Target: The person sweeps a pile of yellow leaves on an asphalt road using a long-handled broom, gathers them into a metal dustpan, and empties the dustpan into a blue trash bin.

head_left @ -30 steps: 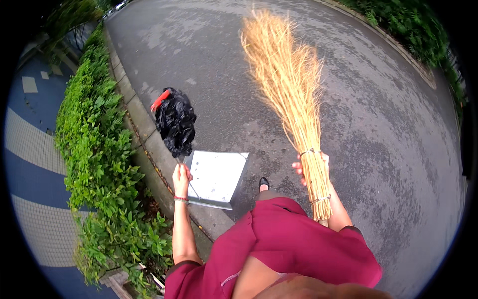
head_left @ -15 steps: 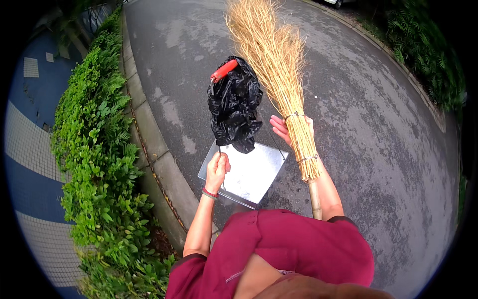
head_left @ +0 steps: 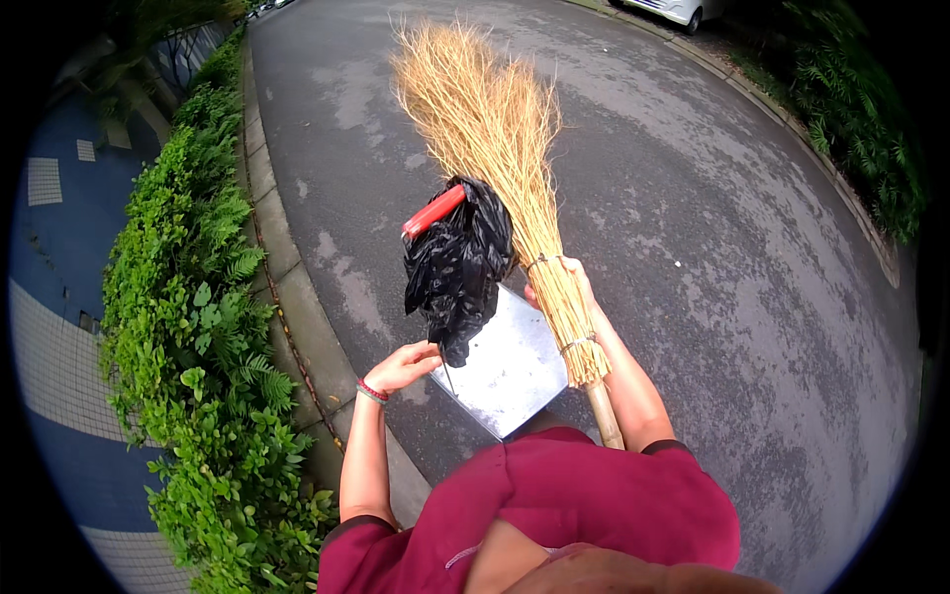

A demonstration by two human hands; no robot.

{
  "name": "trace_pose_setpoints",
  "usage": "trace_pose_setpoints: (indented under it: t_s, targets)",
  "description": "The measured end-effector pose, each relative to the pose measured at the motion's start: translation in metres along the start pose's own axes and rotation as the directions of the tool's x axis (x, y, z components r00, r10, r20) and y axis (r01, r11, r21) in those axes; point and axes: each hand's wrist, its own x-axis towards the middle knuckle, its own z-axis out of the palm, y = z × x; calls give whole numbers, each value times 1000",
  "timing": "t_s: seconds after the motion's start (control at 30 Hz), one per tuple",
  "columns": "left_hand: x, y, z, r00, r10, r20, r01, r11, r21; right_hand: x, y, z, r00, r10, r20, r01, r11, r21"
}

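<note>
My right hand (head_left: 582, 284) wraps around a twig broom (head_left: 542, 223) just below its upper wire binding. The bristles point away from me, and the bamboo stick (head_left: 605, 416) runs back under my right arm. A metal dustpan (head_left: 510, 361) lies in front of me, partly behind the broom. Over its upright handle, with a red grip (head_left: 433, 211), hangs a crumpled black plastic bag (head_left: 460, 267). My left hand (head_left: 404, 366) is beside the thin rod of the dustpan, below the bag. Its fingers are stretched towards the rod, loosely apart, with their tips partly hidden.
Grey asphalt road (head_left: 712, 327) spreads ahead and to the right. A stone kerb (head_left: 282, 243) and a green hedge (head_left: 193, 337) run along the left. At the far right, a white car (head_left: 678, 10) stands near dark bushes (head_left: 851, 129).
My left hand has loosened from the rod and shifted left and down. The broom has swung left, its bristles now behind the bag. My right hand has closed around the broom.
</note>
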Motion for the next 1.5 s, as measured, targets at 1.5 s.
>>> trace_pose_setpoints:
  t_s: [1.5]
  targets:
    - [886, 163, -1013, 703, 20, -710, 240, 934, 265, 1321, -414, -109, 867, 475, 153, -369, 817, -444]
